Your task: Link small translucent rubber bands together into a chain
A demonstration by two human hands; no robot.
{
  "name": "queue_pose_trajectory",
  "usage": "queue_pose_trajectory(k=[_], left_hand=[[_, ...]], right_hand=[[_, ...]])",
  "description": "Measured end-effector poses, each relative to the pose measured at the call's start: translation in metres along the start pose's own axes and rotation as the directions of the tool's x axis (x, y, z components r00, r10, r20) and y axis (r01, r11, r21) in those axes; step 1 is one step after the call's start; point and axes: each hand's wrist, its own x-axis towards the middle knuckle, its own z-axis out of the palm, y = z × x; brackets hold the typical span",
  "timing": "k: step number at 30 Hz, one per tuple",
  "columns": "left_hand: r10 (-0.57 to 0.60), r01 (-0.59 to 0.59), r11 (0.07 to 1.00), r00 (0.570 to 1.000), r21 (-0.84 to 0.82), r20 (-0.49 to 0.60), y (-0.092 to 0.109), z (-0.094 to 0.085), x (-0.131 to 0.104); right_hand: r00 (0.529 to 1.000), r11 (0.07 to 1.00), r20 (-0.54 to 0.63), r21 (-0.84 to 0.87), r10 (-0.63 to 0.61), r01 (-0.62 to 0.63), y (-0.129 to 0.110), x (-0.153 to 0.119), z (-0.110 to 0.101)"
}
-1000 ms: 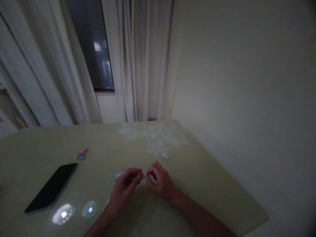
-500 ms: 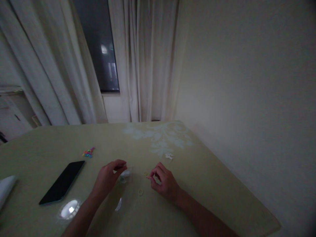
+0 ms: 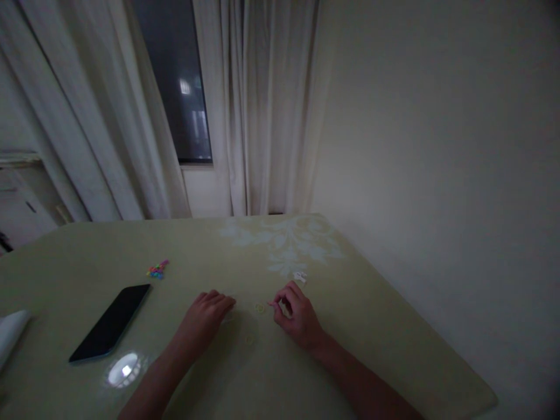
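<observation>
My right hand is closed in a pinch, with the tip of a small pinkish piece showing between thumb and forefinger. Just left of it, pale yellow rings lie on the table, and another faint ring lies nearer to me. My left hand is low over the table, back upward, its fingers together and bent down. What they grip, if anything, is hidden; a faint bit of clear plastic shows beneath the fingertips. Beyond my right hand lie small white pieces.
A heap of small multicoloured pieces lies at the left behind a dark tablet or phone. A bright round reflection shows near my left forearm. A white object is at the left edge. A wall borders the table's right side.
My left hand has moved slightly right and turned palm down, and the shiny clear plastic near it has mostly gone from sight. My right hand has shifted slightly right and away, still pinching the pinkish piece.
</observation>
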Motion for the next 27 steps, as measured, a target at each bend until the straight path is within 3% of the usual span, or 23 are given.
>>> queue_pose_trajectory(k=[4,8,15,19,21,23,25,27], left_hand=[[-0.002,0.001,1.000,0.999,0.026,0.044,0.000,0.000,0.000],[0.007,-0.007,1.000,1.000,0.006,0.007,-0.002,0.003,-0.002],[0.007,-0.007,1.000,0.996,-0.006,-0.085,-0.001,0.005,-0.002],[0.006,-0.032,0.986,0.988,-0.167,-0.152,0.013,0.013,0.000],[-0.020,-0.047,0.936,0.983,-0.349,-0.185,0.028,0.021,0.000],[-0.129,0.008,0.828,0.976,-0.560,-0.176,0.047,0.028,-0.001],[-0.211,0.070,0.708,0.971,-0.703,-0.116,0.066,0.032,-0.003],[-0.210,0.083,0.614,0.976,-0.785,-0.061,0.079,0.032,-0.004]], right_hand=[[0.991,0.995,-0.111,0.077,0.078,-0.070,0.004,0.005,-0.004],[0.976,0.987,-0.175,0.123,0.128,-0.107,0.008,0.009,-0.006],[0.974,0.988,-0.175,0.086,0.141,-0.127,0.010,0.009,-0.007],[0.992,0.993,-0.043,0.014,0.119,-0.118,0.013,0.014,-0.016],[0.993,0.993,0.042,0.031,0.109,-0.111,0.012,0.015,-0.020],[0.991,0.992,0.115,0.088,0.075,-0.086,0.008,0.014,-0.020],[0.984,0.990,0.174,0.133,0.027,-0.050,0.002,0.009,-0.015],[0.981,0.990,0.194,0.138,-0.003,-0.024,-0.005,0.004,-0.009]])
